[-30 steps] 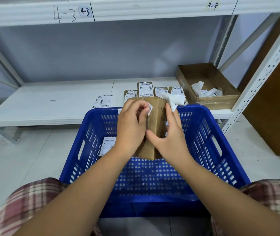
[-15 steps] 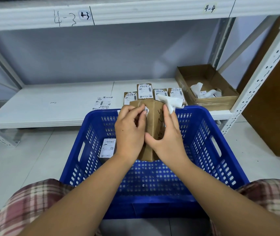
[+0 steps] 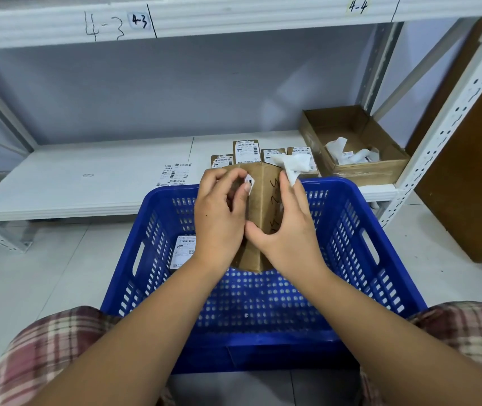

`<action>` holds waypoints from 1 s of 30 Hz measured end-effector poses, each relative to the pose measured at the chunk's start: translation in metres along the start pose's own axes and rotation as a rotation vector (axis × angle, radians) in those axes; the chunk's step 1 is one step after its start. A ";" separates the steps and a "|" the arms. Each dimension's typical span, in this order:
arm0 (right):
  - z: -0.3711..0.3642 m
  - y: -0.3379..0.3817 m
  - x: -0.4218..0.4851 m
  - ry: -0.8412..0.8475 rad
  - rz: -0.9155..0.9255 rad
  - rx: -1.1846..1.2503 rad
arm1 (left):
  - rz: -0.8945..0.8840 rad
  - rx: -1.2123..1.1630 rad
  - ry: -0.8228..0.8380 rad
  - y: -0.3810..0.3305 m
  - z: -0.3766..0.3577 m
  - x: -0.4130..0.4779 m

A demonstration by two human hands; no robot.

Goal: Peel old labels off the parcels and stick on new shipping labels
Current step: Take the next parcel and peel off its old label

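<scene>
A brown cardboard parcel (image 3: 264, 200) with handwriting on its side stands upright above the blue crate (image 3: 348, 259). My left hand (image 3: 219, 218) curls over its left face, fingertips pinching a small remnant of barcode label (image 3: 249, 181). My right hand (image 3: 288, 227) grips the parcel's right side, thumb on the front edge, with a crumpled peeled white label (image 3: 291, 165) stuck at its fingertips. Several small labelled parcels (image 3: 245, 150) stand on the shelf behind. A sheet of new labels (image 3: 176, 174) lies on the shelf. Another labelled parcel (image 3: 184, 250) lies inside the crate.
An open cardboard box (image 3: 380, 168) with crumpled label scraps sits at the right end of the white shelf (image 3: 73, 183). A perforated white upright (image 3: 450, 124) and a brown panel (image 3: 473, 186) stand to the right. My plaid-covered knees flank the crate.
The parcel and both hands have stayed nearly in place. My left fingers have shifted slightly on the label remnant near the parcel's top left.
</scene>
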State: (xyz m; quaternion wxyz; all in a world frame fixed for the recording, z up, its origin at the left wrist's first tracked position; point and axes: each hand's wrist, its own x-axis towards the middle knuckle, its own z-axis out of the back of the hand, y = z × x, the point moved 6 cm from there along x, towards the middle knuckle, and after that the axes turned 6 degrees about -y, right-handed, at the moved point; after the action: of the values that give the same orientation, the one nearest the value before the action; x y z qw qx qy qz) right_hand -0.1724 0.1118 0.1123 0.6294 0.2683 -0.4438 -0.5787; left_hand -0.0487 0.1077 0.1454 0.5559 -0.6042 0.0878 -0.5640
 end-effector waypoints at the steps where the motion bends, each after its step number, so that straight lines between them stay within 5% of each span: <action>1: 0.001 0.001 0.000 -0.003 0.005 -0.008 | -0.002 0.004 0.009 0.000 0.000 0.000; 25: 0.000 0.002 -0.007 -0.038 -0.012 0.047 | -0.157 0.126 0.137 -0.002 -0.003 0.014; 30: 0.006 0.004 0.000 -0.068 -0.029 0.051 | -0.051 0.014 0.049 0.001 0.002 0.009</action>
State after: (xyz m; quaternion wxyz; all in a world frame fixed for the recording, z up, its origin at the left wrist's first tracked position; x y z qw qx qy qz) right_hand -0.1758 0.1142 0.1188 0.5984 0.2710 -0.4755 -0.5852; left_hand -0.0435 0.1016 0.1502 0.5432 -0.5884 0.0821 -0.5933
